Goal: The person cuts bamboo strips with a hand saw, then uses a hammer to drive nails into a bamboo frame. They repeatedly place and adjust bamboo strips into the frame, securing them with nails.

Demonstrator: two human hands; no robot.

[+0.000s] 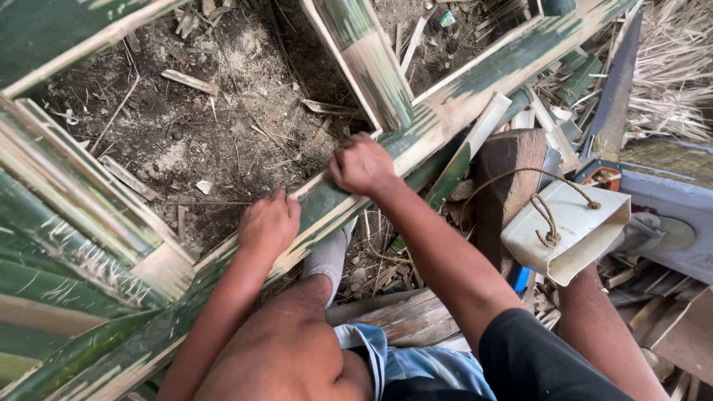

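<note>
Bamboo frame under assembly, seen from above. Left hand (269,223) closed, knuckles up, pressing on the long split bamboo strip (475,85) that runs diagonally from lower left to upper right. Right hand (362,164) likewise closed, fingers curled over the same strip, right at the joint where an upright bamboo piece (371,63) meets it. Hands apart, a short stretch of strip between them; whether either hand hides a small tool or peg cannot be told.

Already in place, as far as shown: several green bamboo slats (70,215) crossed and stacked left of the left hand, and the upright piece seated against the strip. Judged unfinished: the joint under the right hand shows no binding or fastening.

Beyond both hands, bare ground (215,126) strewn with chips and sawdust. Right of the right hand, a wooden block (509,167), a white plastic container (575,226) with a knotted rope handle (547,215), and bamboo offcuts (553,119). Below the hands, a grey sock (327,260) on the foot beneath the strip.
</note>
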